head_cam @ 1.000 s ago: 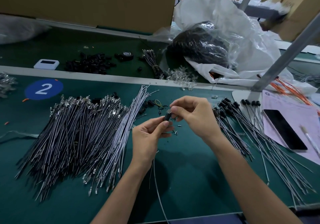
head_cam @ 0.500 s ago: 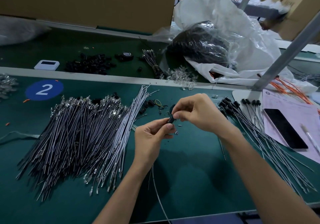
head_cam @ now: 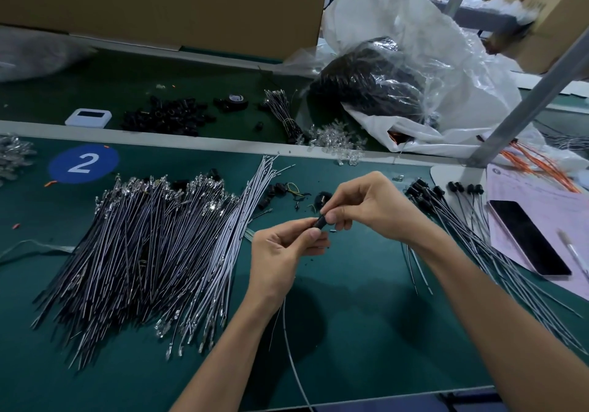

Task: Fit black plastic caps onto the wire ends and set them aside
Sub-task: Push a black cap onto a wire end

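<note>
Black plastic cap (head_cam: 319,222) sits pinched between my two hands, above the green mat (head_cam: 382,332). My left hand (head_cam: 280,252) holds its lower end, thumb and fingers closed tight; my right hand (head_cam: 376,207) pinches its upper end. Cap long axis tilts from lower left to upper right. The wire (head_cam: 286,341) trails from under my left hand toward me.

Head view, looking forward-down, close over bench (head_cam: 366,332).
</note>
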{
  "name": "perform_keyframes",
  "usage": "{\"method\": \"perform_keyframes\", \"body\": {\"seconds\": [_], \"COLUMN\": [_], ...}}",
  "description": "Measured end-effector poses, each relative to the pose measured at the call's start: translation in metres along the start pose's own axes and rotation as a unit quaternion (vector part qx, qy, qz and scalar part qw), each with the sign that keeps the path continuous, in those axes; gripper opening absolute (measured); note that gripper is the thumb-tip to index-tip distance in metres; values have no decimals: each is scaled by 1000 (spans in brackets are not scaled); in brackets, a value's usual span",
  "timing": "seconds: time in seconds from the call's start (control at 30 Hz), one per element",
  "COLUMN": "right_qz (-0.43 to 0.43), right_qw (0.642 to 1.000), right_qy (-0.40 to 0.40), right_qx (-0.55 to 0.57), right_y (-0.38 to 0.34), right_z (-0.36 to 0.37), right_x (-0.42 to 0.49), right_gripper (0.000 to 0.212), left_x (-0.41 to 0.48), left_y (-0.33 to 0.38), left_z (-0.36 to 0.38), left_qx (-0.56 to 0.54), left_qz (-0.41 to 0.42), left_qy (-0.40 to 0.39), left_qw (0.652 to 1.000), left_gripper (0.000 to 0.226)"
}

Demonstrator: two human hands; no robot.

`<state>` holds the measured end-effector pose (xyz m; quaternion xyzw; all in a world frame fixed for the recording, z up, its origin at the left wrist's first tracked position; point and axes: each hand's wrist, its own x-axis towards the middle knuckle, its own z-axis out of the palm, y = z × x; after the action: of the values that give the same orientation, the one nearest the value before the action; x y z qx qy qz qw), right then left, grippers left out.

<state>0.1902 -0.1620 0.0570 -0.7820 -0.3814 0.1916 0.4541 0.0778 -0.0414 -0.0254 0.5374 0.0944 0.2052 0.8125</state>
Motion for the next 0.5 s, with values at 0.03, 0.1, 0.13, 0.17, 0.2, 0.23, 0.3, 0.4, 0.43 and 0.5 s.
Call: {"method": "perform_keyframes", "body": {"seconds": [0.03,0.1,0.13,0.17,0.2,0.23,0.3,0.4,0.43,0.5], "right_qz": [5,13,17,22,27,31,36,36,33,22], "right_qw": [1000,999,999,999,998,998,997,996,996,998], "right_qy": [-8,-23,-31,-38,-43,-48,-61,-64,-57,-32], "right_qx": [11,26,30,32,33,35,41,46,51,57], "right_y": [0,0,1,1,1,2,1,1,1,1], "right_z": [-1,-3,-3,-2,-1,-1,-2,-1,-1,2], "right_x": [0,1,1,0,1,1,0,0,0,-1], "right_gripper": [12,16,17,18,18,18,19,19,17,12], "left_x": [0,0,0,-1,-1,-2,-3,-2,-2,-3], "left_y": [0,0,0,0,-1,-1,-2,-3,-2,-1], "left_z": [0,0,0,0,0,0,0,-1,0,1], "left_qx": [2,8,11,14,16,17,19,16,13,-3], "left_qz": [2,3,4,4,6,8,10,12,11,10], "left_qy": [-3,-10,-14,-16,-17,-17,-16,-17,-17,-15], "left_qw": [1000,1000,1000,1000,1000,1000,1000,1000,1000,1000], "left_gripper": [35,38,38,37,36,34,31,29,31,30]}}
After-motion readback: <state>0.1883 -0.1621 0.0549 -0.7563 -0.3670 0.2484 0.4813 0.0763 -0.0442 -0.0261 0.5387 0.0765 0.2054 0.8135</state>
